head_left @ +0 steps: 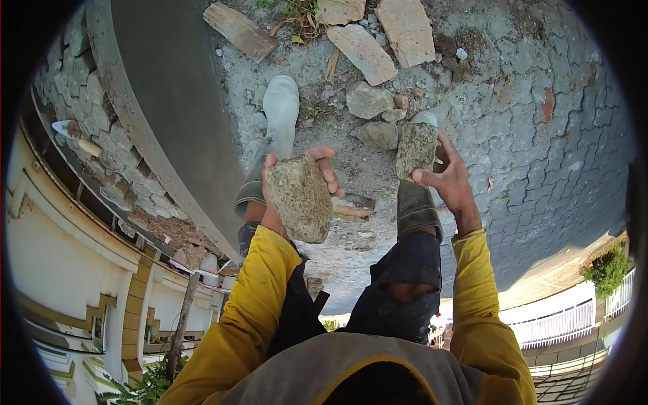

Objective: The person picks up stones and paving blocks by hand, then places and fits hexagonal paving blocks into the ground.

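Observation:
My left hand (325, 166) is wrapped round a big, rough, grey-brown concrete chunk (300, 201), its fingers curling over the top and far side. A smaller, roughly rectangular concrete chunk (414, 151) is gripped in my right hand (451, 181), thumb at its lower edge and fingers along its right side. The two chunks are held apart, above the ground and between my boots and the camera. Beyond the right one, a grey stone (375, 136) and a paler stone (368, 100) lie on the dirt.
Flat broken slabs (364, 54) and a wooden piece (241, 32) lie ahead. My rubber boots (281, 108) stand on rubble-strewn ground. To the left runs a smooth grey concrete strip with a curb (128, 88), with a trowel (76, 137) beyond it. Interlocking pavers (540, 148) cover the right side.

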Demonstrator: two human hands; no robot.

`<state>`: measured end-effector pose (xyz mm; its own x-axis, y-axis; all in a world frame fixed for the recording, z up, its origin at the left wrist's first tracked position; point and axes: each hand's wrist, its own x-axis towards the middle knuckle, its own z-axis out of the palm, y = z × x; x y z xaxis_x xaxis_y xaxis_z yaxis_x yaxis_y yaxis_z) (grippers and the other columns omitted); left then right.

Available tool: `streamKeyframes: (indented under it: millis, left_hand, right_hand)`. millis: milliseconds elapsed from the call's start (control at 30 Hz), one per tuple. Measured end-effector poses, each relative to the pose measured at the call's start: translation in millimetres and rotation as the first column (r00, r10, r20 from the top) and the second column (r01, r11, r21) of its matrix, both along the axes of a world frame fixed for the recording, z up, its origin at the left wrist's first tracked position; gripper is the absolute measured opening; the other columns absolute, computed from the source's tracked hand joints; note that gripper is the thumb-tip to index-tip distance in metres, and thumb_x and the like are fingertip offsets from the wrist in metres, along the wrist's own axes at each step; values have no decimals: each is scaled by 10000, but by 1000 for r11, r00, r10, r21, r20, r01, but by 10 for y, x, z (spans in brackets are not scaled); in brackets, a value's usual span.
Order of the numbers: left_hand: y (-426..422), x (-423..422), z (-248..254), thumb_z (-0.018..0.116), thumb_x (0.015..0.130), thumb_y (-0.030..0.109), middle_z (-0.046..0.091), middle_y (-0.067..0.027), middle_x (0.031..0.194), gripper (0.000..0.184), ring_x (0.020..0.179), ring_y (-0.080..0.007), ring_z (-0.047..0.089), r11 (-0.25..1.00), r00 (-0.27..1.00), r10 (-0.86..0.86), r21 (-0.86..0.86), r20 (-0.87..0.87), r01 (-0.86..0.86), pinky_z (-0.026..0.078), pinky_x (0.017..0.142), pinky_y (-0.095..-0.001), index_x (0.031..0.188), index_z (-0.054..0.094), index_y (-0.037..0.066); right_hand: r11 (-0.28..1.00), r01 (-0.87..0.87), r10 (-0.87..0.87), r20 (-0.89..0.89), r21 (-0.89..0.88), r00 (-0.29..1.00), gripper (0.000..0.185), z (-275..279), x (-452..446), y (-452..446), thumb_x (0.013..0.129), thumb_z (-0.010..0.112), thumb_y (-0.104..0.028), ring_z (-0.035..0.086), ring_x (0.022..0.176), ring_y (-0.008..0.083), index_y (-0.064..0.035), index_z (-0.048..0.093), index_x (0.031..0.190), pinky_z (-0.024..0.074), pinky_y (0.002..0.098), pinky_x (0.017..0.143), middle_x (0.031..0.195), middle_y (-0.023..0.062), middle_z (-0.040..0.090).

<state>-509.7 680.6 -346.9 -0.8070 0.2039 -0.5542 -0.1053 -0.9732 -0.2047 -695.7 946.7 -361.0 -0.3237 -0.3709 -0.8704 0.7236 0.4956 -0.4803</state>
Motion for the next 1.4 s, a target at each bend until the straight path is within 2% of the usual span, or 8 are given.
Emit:
streamKeyframes:
  millis: [167, 400, 633, 767, 933, 1067, 1133, 1400]
  left_hand:
    - [26, 38, 71, 445, 860, 752, 597, -212, 1151, 880, 1130, -359, 594, 998, 996, 58, -35, 74, -56, 375, 1096, -580, 1214, 555, -46]
    - [53, -194, 369, 580, 837, 623, 273, -282, 1576, 633, 1474, -422, 259, 986, 999, 42, -164, 16, -39, 315, 1155, -601, 1057, 664, 36]
    - [69, -310, 856, 524, 841, 704, 257, -343, 1561, 949, 1361, -517, 416, 966, 928, 120, 174, 352, -191, 440, 1045, -658, 1488, 362, 28]
    - [45, -225, 807, 500, 850, 706, 349, -366, 1490, 914, 1324, -552, 440, 953, 976, 129, 249, 173, -170, 469, 1000, -673, 1437, 431, 7]
    - [89, -277, 745, 475, 938, 677, 406, -362, 1422, 707, 1328, -601, 382, 990, 999, 43, 133, -29, -39, 441, 949, -768, 1361, 526, 113]
    - [230, -297, 559, 513, 901, 695, 399, -380, 1417, 674, 1303, -659, 354, 947, 904, 320, 124, -282, -297, 346, 938, -843, 1291, 597, 151]
    - [30, -279, 550, 563, 836, 733, 379, -377, 1446, 712, 1332, -669, 307, 988, 955, 53, 155, -292, -7, 263, 979, -853, 1280, 631, 181]
    - [-141, -174, 490, 581, 778, 765, 338, -394, 1479, 746, 1368, -681, 237, 978, 909, 91, 207, -406, -5, 222, 1036, -823, 1288, 645, 225]
  right_hand:
    - [959, 210, -179, 168, -190, 969, 1178, 952, 363, -576, 548, 1008, -346, 615, 1149, 234, -24, 350, 1472, 503, 382, 1014, 1269, 153, 580]
    - [969, -74, 37, -158, -235, 987, 1096, 1094, 610, -735, 554, 987, -414, 542, 1265, 276, -45, 435, 1426, 482, 418, 1027, 1317, 142, 551]
    - [908, -417, 366, -589, 53, 721, 1074, 1357, 461, -913, 638, 859, -598, 549, 1172, 313, -84, 442, 1485, 362, 470, 1051, 1397, 156, 523]
    - [858, -487, 482, -579, 161, 658, 930, 1500, 220, -895, 707, 745, -700, 553, 1071, 261, -131, 561, 1420, 339, 447, 1019, 1333, 129, 543]
    - [992, 113, -126, -326, -56, 937, 526, 221, 273, -640, 949, 639, -459, 594, 913, 197, -32, 659, 1255, 474, 316, 868, 1170, 141, 605]
    - [822, -362, 535, -380, 439, 754, 650, -1462, 494, -515, 870, 740, -417, 565, 1220, 259, -57, 545, 1375, 455, 416, 1027, 1299, 143, 574]
    - [589, -495, 724, -145, 638, 675, 828, -1689, 506, -784, 783, 816, -436, 441, 1371, 317, -68, 450, 1429, 410, 448, 1099, 1383, 143, 515]
    - [594, -430, 674, -129, 680, 727, 918, -1705, 783, -956, 689, 879, -458, 445, 1341, 384, -12, 453, 1369, 443, 438, 1060, 1366, 230, 485]
